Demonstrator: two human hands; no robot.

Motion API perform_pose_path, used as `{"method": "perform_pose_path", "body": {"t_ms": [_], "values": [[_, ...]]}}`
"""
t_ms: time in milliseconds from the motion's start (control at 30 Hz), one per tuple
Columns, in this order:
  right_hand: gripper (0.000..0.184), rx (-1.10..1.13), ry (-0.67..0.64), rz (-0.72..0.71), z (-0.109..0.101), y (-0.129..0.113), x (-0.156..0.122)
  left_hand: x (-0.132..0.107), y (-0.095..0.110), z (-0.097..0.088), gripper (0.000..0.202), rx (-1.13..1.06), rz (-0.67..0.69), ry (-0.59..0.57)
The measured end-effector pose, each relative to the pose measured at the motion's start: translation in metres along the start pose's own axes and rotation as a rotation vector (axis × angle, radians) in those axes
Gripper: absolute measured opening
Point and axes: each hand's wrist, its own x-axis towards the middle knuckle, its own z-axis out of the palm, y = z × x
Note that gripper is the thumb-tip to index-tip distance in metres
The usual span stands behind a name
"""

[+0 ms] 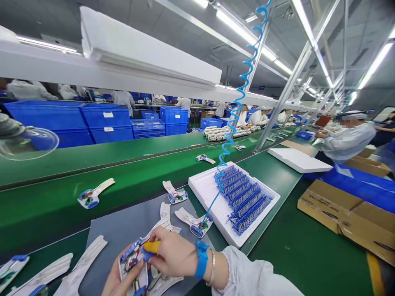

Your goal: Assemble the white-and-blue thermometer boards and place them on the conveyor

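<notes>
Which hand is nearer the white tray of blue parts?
Right: the right hand, gripping a yellow-handled tool, sits just below and left of the white tray, not touching it. The left hand is farther away.

Nothing legible. Cardboard box (pixel 342 218), near right: dark printed lettering along its side, too blurred to read. Blue crates (pixel 106 123), far left: white labels (pixel 108 114) on their sides, too small to read.
</notes>
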Motion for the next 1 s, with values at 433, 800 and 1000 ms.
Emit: {"method": "perform_pose_path", "body": {"t_ms": [433, 800, 1000], "values": [[0.032, 0.097, 0.230, -0.117, -0.010, 0.012, 0.021, 0.010, 0.015, 0.005, 0.066, -0.286, 0.118, -0.004], [0.039, 0.868, -0.269, 0.248, -0.017, 0.042, 0.078, 0.018, 0.020, -0.014, 0.070, -0.376, 0.121, -0.017], [0.033, 0.739, -0.300, 0.133, -0.016, 0.016, 0.105, 0.032, 0.023, -0.030, 0.067, -0.417, 0.232, 0.217]]}}
